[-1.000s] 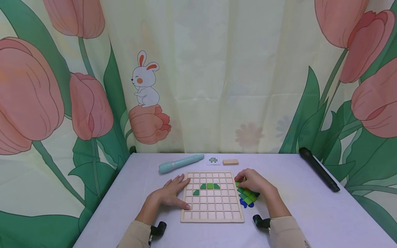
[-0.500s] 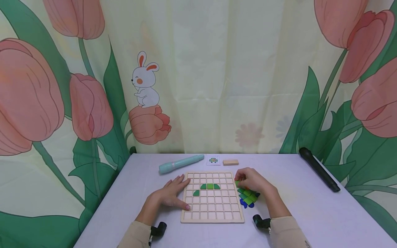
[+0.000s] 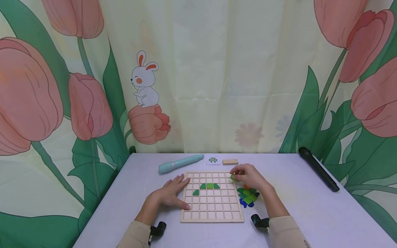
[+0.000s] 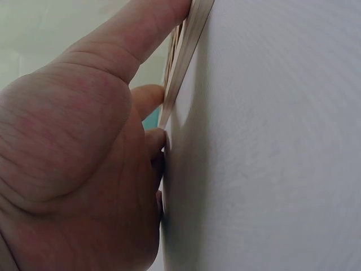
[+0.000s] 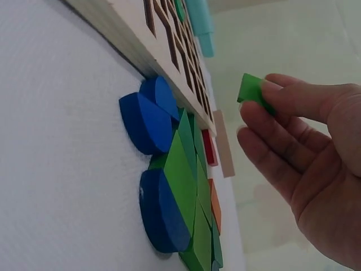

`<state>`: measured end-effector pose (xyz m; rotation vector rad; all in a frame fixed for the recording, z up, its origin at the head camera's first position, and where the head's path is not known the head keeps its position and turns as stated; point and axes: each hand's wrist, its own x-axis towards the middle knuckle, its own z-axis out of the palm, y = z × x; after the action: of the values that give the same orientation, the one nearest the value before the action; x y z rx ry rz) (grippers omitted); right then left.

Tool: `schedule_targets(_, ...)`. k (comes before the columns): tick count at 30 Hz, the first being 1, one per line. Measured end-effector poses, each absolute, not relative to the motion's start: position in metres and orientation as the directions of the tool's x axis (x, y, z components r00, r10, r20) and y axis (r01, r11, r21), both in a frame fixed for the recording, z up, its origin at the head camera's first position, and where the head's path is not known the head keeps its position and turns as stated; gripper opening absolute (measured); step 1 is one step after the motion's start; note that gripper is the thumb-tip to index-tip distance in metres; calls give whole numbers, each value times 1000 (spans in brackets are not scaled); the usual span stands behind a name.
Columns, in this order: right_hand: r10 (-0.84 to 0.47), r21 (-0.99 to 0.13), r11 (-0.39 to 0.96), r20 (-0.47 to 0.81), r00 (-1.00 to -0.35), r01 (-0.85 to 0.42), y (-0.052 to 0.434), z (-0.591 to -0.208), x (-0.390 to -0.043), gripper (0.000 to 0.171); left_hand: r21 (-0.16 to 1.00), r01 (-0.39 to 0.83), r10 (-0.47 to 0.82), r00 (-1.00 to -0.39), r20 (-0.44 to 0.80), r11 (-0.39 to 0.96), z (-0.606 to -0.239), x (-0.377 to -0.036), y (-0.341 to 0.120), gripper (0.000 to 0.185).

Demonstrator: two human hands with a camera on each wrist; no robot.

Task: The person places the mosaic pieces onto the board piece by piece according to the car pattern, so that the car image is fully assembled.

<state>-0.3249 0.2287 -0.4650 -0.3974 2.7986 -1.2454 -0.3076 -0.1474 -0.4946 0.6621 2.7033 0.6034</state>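
A wooden grid board [image 3: 212, 220] lies on the table, holding a bright green square [image 3: 210, 186] between dark green quarter-round pieces, with one more dark piece [image 3: 196, 193] lower left. My left hand [image 3: 170, 193] rests at the board's left edge, fingers spread, thumb over the frame. Between thumb and fingertips, my right hand [image 3: 248, 176] pinches a light green block [image 5: 251, 90], raised near the board's top right corner. Beside the board's right edge sits a pile of loose green blocks [image 3: 249, 197], along with blue pieces [image 5: 162, 210], an orange one [image 5: 215, 206] and a red one [image 5: 209, 148].
Behind the board lie a teal tube-shaped object [image 3: 181, 163], a small card with a coloured grid picture [image 3: 213, 159] and a plain wooden block [image 3: 230, 162]. A black rod-shaped object [image 3: 319, 169] lies at the table's right edge. A printed curtain [image 3: 201, 75] hangs behind.
My right hand has lifted the light green block from the pile and moved it left and up to the board's top right corner. The left hand stays in place.
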Motion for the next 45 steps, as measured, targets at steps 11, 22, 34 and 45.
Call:
schedule_targets(11,-295,-789,553,114,-949,-267,218,-464,-323,25,456,371,493,-850,-185,809,-496,-309,-147,118)
schedule_targets(22,-313,-783,539,157,-937,-311,200,-462,-319,28,451,372,491,-852,-180,811,-496,-309,-147,118)
schedule_targets(34,-341,-754,545,201,-918,-367,183,-459,-315,24,448,367,485,-855,-182,815,-495,-308,-147,119)
schedule_targets(45,-377,-766,533,166,-911,-360,166,-464,-312,24,447,356,476,-858,-192,821,-496,-308,-146,119)
